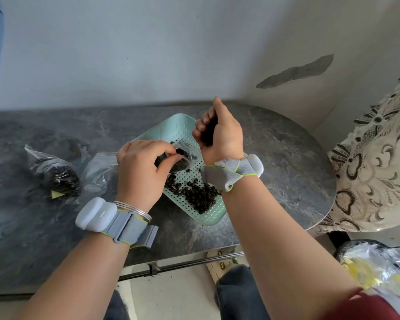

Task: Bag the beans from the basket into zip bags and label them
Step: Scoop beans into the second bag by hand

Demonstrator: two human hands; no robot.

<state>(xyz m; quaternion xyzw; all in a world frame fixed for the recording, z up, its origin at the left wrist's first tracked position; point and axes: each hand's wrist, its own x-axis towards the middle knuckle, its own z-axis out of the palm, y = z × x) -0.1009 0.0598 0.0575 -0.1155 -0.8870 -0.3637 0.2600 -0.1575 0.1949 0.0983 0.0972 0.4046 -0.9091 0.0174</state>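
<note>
Your right hand (219,132) fists beans (209,135) while your left hand (141,169) pinches the bag (183,155), whose mouth looks narrow, so some may miss.

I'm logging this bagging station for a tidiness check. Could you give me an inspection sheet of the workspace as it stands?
Surface: dark marbled table.
Job's things: green perforated basket holding loose beans; filled bag at left, yellow label at its near edge.
Clutter: empty zip bag beside the filled one.
Hands: left hand pinches a small zip bag open over the basket; right hand grips a dark handful, apparently beans, above it.
Cables: nothing seen.
Surroundings: patterned cloth at right; chipped patch on the wall.
</note>
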